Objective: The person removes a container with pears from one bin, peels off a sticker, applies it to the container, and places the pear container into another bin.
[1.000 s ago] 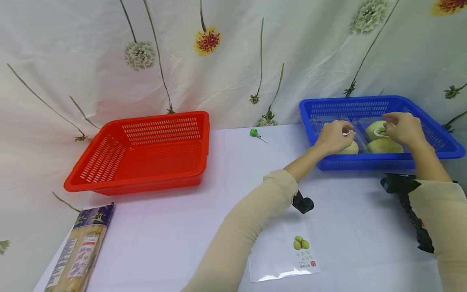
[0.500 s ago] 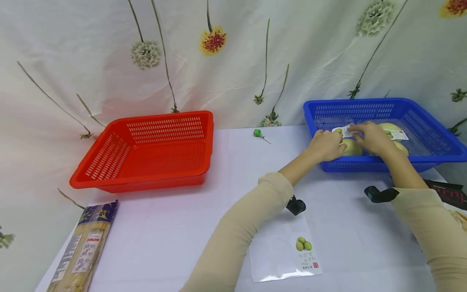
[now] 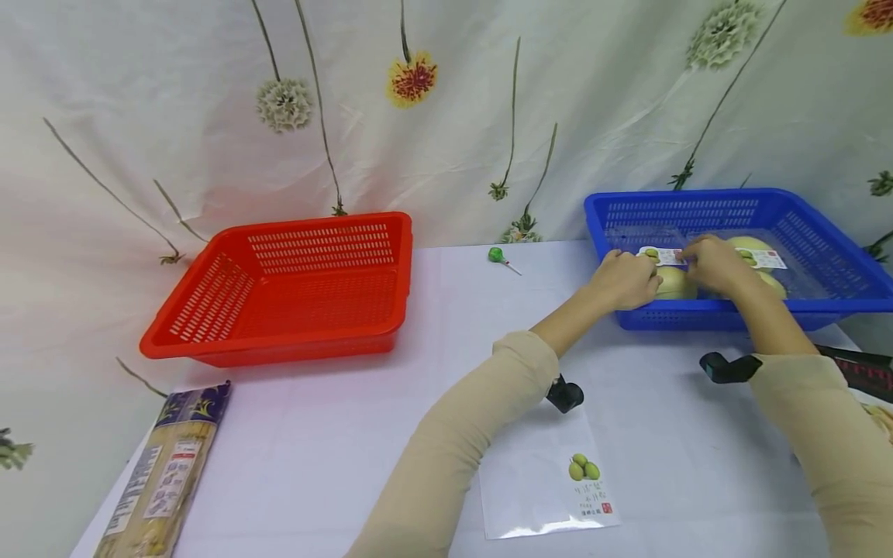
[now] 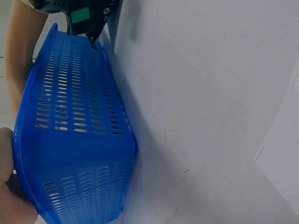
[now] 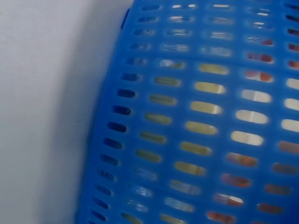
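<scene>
Inside the blue basket (image 3: 739,313) lie two clear bags of round pale yellow-green fruit (image 3: 675,285), each with a white label. The curled fingers of my left hand (image 3: 624,280) grip the left bag at its left side, just over the basket's near-left rim. My right hand (image 3: 718,265) reaches down to the right end of that bag's label (image 3: 661,256), with its fingertips blurred. To its right, the other bag's label (image 3: 767,259) shows. The right wrist view meets the slotted basket wall (image 5: 187,135), with pale fruit behind its holes.
A red basket (image 3: 293,310) stands at the left. Nearby are a pack of noodles (image 3: 167,465) and a green lollipop (image 3: 496,254). A flat clear bag (image 3: 537,496) with a fruit print lies at the front. Beside my right sleeve is a dark package (image 3: 861,368).
My right hand has moved left from the right bag to the left one. The left bag's label now lies flatter, and my left hand has shifted slightly down.
</scene>
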Motion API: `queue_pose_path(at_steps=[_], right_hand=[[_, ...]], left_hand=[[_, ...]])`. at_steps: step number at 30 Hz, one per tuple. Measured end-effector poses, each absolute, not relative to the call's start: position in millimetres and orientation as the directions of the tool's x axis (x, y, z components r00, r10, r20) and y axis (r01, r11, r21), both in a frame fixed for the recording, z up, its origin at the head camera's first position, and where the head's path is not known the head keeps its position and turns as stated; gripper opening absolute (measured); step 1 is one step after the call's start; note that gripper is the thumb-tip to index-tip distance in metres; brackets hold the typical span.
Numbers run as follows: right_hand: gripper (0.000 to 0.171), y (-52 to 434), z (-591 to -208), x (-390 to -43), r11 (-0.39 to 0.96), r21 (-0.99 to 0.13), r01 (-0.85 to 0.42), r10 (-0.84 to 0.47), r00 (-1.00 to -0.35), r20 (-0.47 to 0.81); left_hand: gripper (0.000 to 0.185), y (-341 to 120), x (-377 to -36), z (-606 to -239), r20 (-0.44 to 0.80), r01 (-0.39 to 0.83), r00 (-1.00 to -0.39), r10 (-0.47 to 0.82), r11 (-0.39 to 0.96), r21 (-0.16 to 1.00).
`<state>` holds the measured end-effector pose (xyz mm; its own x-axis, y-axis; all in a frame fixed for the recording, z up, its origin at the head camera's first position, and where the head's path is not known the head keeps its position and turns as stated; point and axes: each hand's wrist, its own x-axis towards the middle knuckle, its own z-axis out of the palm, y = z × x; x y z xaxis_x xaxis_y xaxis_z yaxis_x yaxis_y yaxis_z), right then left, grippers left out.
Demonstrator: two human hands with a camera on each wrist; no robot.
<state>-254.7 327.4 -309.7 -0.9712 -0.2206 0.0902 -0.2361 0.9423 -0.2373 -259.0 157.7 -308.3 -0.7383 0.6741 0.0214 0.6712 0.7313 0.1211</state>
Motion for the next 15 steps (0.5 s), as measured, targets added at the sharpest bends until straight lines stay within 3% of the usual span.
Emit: queue_pose_path(at_steps=[5, 11, 15], right_hand=[[0.032, 327, -303, -248, 0.944, -0.24, -0.228, -0.221, -0.974, 0.057], [0.032, 328, -306, -246, 0.944, -0.225, -0.24, -0.226, -0.97, 0.086], [0.036, 329, -309, -251, 0.945, -0.23, -0.233, -0.22, -0.972, 0.083]], left_hand=[[0.032, 152, -261, -308, 0.077, 0.715, -0.697, 0.713, 0.683, 0.149], [0.029, 138, -263, -308, 0.205, 0.731, -0.669, 0.714, 0.583, 0.354], [0.028, 120, -261, -305, 0.3, 0.739, -0.664, 0.685, 0.538, 0.407]])
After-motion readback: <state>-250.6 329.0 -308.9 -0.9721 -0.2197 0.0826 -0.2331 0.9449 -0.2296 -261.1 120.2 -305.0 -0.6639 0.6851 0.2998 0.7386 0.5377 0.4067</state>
